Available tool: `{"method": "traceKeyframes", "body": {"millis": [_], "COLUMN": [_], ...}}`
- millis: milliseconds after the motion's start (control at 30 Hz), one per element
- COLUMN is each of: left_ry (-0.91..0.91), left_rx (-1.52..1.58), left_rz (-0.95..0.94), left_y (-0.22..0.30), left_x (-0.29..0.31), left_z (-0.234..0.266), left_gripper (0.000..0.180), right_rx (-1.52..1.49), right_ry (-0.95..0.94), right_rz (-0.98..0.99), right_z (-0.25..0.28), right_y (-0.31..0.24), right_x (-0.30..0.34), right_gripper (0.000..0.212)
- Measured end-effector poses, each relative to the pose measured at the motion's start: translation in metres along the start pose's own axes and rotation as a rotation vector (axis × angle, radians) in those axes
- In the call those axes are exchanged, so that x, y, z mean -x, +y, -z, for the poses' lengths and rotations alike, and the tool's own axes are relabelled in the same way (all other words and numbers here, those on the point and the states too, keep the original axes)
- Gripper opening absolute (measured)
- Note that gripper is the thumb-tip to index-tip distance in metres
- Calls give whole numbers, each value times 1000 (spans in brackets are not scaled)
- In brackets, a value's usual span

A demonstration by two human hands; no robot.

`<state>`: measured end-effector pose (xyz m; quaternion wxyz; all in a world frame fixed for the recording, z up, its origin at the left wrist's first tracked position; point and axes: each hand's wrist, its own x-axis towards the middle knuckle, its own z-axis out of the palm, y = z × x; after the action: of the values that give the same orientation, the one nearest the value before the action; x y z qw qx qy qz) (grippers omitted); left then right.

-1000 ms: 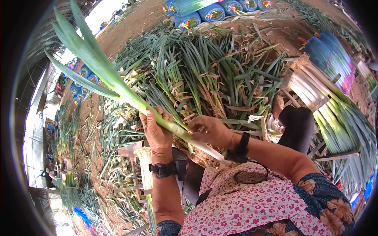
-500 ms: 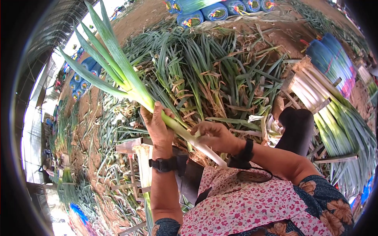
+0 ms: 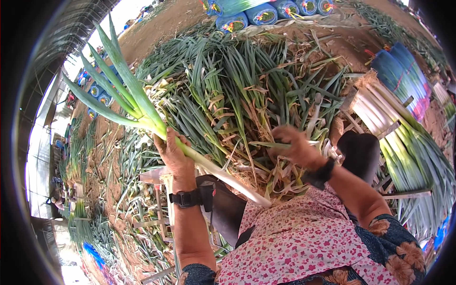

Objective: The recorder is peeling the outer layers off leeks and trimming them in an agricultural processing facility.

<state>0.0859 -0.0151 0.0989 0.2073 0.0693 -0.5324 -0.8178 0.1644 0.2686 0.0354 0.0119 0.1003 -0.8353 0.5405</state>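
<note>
While the left hand (image 3: 175, 156) has its grip closed around the stalk of a long leek (image 3: 209, 165), the leek slants across the middle, leaves toward ten o'clock and white end toward five, just at the edge of the flowered apron (image 3: 294, 235). The right hand (image 3: 301, 148), off the stalk at three o'clock, is blurred with fingers partly curled; whether its grip has a scrap in it I cannot tell.

With only one grip on it, the leek could roll or tip if those fingers slackened, since the spread leaves overhang well past the hand. Too hard a squeeze might bruise the stalk, and the white end could scuff if it were dragged over the apron.

Toward twelve o'clock lies a tangled heap of leeks (image 3: 232, 80), whose loose leaves might snag the right hand's fingers. A dark-covered knee (image 3: 361, 149) at three o'clock stands between that hand and a bundle of pale-stemmed leeks (image 3: 403, 154) on a wooden rack (image 3: 408, 194). Blue-wrapped bundles (image 3: 263, 15) lie beyond the heap; another blue-wrapped bundle (image 3: 399, 71) rests at two o'clock. A stand (image 3: 152, 176) at eight o'clock crowds the left forearm.
</note>
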Motion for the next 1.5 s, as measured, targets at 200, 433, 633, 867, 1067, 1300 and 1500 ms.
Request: {"method": "traceKeyframes", "body": {"millis": [200, 433, 633, 867, 1067, 1300, 1500], "left_ry": [-105, -175, -201, -176, -251, -160, -59], "left_rx": [43, 36, 228, 212, 250, 171, 97], "left_rz": [76, 107, 258, 217, 394, 389, 436], "left_y": [11, 9, 11, 7, 16, 11, 12], "left_x": [12, 10, 3, 7, 9, 7, 8], "left_z": [-29, -30, -14, -31, -32, -25, -22], "left_gripper": [22, 19, 28, 23, 29, 31, 23], "right_rx": [-730, -473, -637, -606, -282, -19, 13], "right_ry": [-421, -536, 64, -75, -71, -25, 43], "right_rz": [-98, -206, -145, -140, 121, 228, 220], "right_z": [-73, -51, 22, -46, -68, -84, -90], "right_y": [-32, -15, 31, 11, -52, -57, -65], "right_x": [-13, -32, -40, -2, -25, -28, -25], "right_gripper": [59, 28, 32, 49, 29, 18, 19]}}
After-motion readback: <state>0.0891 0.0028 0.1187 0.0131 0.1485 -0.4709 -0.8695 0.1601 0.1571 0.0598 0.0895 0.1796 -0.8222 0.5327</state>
